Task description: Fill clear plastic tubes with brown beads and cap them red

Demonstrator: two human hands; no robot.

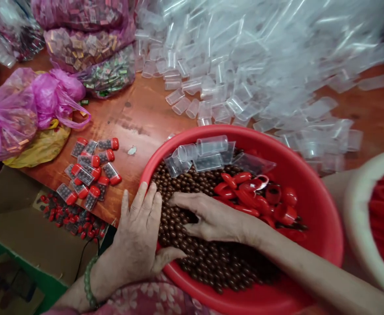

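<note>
A red basin (334, 232) holds many small round brown balls (208, 262), red plastic caps (244, 197) and clear plastic containers (211, 151). My left hand (139, 236) lies on the basin's left rim, fingers stretched out and thumb reaching over the edge, with nothing held. Inside the basin, my right hand (208, 214) touches the brown balls; its thumb and fingers are apart, and no object shows between them. Left of the basin, filled containers with red caps (86, 173) lie on the brown table (129, 105).
Behind the basin spreads a big heap of clear containers (244, 57). Pink bags (14, 113) stand at the left. Below the table edge, a cardboard box (40, 245) holds more red-capped containers. A white-rimmed tub (359, 218) with red pieces is at the right.
</note>
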